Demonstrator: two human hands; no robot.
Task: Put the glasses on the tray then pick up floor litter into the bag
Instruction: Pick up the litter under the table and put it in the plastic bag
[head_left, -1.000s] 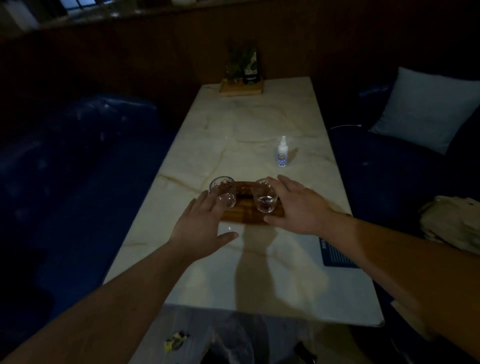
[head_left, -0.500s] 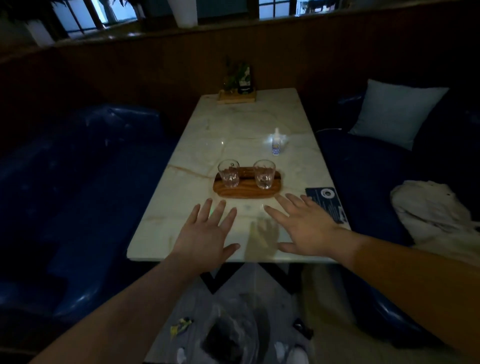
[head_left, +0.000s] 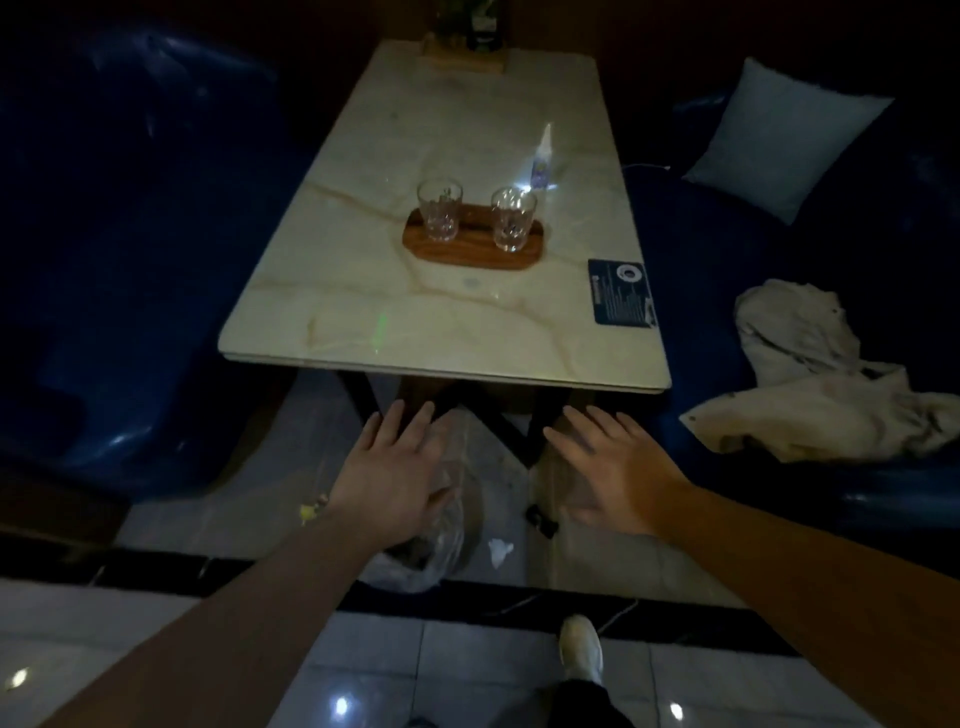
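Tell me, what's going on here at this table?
A person is tidying up. Two glasses already stand on the wooden tray on the marble table. Both hands, the left hand and right hand, are open and empty, held above the floor by a clear plastic bag. Litter still lies there: a yellow scrap and a white scrap.

Two clear glasses (head_left: 439, 209) (head_left: 511, 219) stand upright on the oval wooden tray (head_left: 474, 251); a clear bag (head_left: 423, 551), yellow scrap (head_left: 307, 513) and white scrap (head_left: 500, 551) lie on the floor.
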